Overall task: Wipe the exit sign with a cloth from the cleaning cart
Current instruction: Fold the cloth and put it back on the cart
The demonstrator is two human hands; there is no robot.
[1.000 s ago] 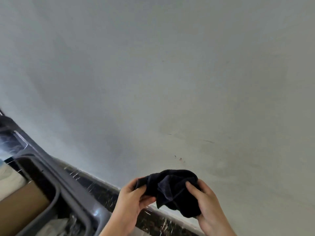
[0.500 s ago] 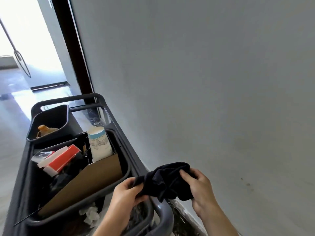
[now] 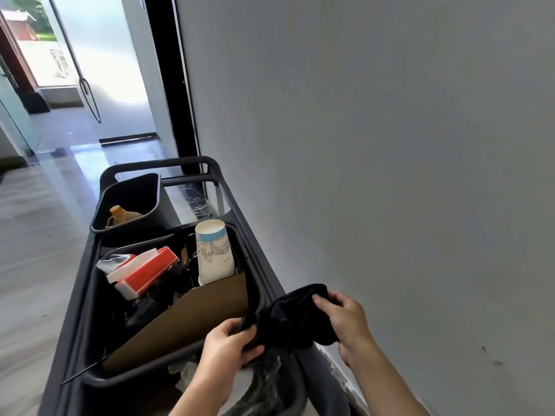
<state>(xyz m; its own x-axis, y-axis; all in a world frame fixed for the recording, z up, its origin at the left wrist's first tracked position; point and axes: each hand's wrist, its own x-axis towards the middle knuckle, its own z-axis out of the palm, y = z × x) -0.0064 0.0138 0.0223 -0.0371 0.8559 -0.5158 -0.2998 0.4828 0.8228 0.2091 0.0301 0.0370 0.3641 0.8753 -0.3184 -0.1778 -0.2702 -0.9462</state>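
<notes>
Both hands hold the dark cloth (image 3: 289,318) over the near right corner of the cleaning cart (image 3: 255,235). Left hand (image 3: 228,343) pinches one bunched end between thumb and fingers; right hand (image 3: 345,316) is curled on the other end, fingertips pressed into the fabric. The cloth sags between them, crumpled, not folded flat.

The exit sign is not in view. Only plain grey wall (image 3: 390,145) to the right, a dark door frame (image 3: 174,85) and bright glass doorway beyond. So the sign's place cannot be told from here.

The cart bin holds a paper cup (image 3: 213,250), a red and white box (image 3: 144,270) and a sheet of cardboard (image 3: 186,319); a smaller bin behind holds an orange bottle (image 3: 118,214). None matter for the wipe.

Step in hand, as a judgement: readying the cloth. Best done by folding it into a flat pad so one clean face meets the sign, loose corners tucked in so nothing drags. One hand should end up gripping the pad firmly, the other free to steady. Then find the sign, probably high up near the door, and wipe with light even strokes; a wall-mounted sign may shift or scratch under hard pressure.
</notes>
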